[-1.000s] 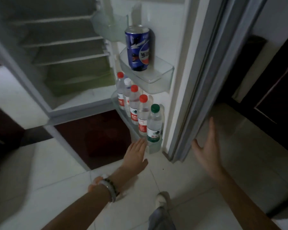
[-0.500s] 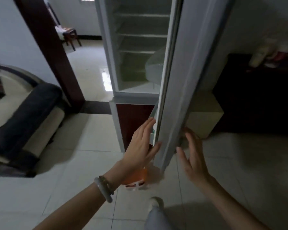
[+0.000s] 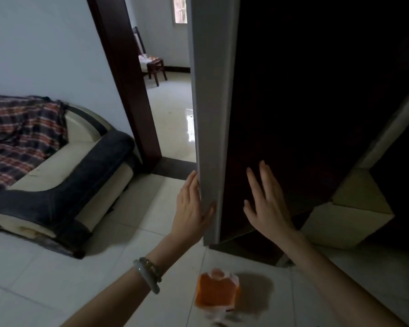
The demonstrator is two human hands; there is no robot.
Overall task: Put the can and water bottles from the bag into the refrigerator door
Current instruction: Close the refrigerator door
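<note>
The refrigerator door (image 3: 293, 114) is swung round so that its dark front face and grey side edge (image 3: 210, 114) fill the upper right. The can and the water bottles are hidden behind it. My left hand (image 3: 190, 208) lies flat against the grey edge, fingers apart, holding nothing. My right hand (image 3: 266, 204) is spread flat on the dark front face, also holding nothing. The orange bag (image 3: 216, 291) sits on the floor tiles just below my hands.
A cream and dark sofa (image 3: 64, 185) with a plaid blanket (image 3: 17, 131) stands at the left. A dark door frame (image 3: 125, 79) opens onto a room with a wooden chair (image 3: 152, 64). A pale cabinet (image 3: 350, 215) stands at the right.
The door has swung from wide open to nearly shut, hiding the shelves, the can and the bottles. Both hands moved onto the door, and the view turned left.
</note>
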